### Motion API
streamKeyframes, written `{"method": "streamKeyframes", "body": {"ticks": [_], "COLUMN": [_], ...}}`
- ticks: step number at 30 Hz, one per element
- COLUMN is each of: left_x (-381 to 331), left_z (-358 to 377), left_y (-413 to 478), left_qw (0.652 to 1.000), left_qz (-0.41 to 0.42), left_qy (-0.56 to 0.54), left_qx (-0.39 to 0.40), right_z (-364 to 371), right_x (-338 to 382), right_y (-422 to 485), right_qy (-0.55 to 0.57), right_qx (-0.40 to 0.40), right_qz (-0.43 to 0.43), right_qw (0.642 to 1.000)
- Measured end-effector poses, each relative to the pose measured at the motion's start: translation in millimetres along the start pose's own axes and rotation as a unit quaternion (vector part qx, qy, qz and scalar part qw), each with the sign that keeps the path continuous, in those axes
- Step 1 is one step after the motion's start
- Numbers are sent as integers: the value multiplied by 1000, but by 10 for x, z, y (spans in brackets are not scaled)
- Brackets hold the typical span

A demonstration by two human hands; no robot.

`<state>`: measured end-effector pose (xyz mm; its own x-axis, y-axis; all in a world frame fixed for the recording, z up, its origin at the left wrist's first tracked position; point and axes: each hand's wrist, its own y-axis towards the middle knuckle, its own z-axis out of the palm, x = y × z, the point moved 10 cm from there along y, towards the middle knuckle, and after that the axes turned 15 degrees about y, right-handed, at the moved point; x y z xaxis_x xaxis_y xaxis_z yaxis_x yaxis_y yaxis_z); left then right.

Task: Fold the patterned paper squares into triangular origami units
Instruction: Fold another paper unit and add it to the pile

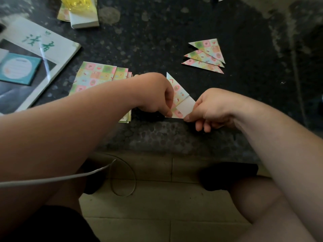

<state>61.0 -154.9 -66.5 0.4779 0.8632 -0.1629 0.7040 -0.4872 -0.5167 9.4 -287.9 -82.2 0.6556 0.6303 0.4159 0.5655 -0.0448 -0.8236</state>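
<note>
Two bare hands work one patterned paper piece (pixel 178 95) at near edge of dark speckled table (pixel 157 41). Left hand (pixel 155 93) pinches piece's left side, likely pinning it flat. Right hand (pixel 209 109) pinches white flap (pixel 187 106) at lower right, seemingly mid-fold. Stack of unfolded squares (pixel 94 75) lies just left, within reach. Three finished triangles (pixel 206 55) overlap farther back, clear of work. Magazine (pixel 35 55) far left.

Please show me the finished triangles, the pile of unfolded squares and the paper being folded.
finished triangles (pixel 209 48): head view, top triangle's face.
pile of unfolded squares (pixel 94 75): head view, top sheet.
paper being folded (pixel 178 91): head view, patterned upper part.
</note>
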Motion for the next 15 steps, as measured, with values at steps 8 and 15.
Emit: {"method": "streamKeyframes", "body": {"ticks": [8,15], "left_x": [16,14], "left_z": [36,5], "left_y": [-16,-32], "left_qw": [999,999], "left_qz": [17,25], "left_qy": [3,-9], "left_qx": [34,42], "right_z": [-303,-460], "right_x": [-47,373], "right_y": [-20,-112], "right_qy": [2,8], "right_qx": [-30,-220], "right_qz": [-10,-156], "right_qw": [999,963]}}
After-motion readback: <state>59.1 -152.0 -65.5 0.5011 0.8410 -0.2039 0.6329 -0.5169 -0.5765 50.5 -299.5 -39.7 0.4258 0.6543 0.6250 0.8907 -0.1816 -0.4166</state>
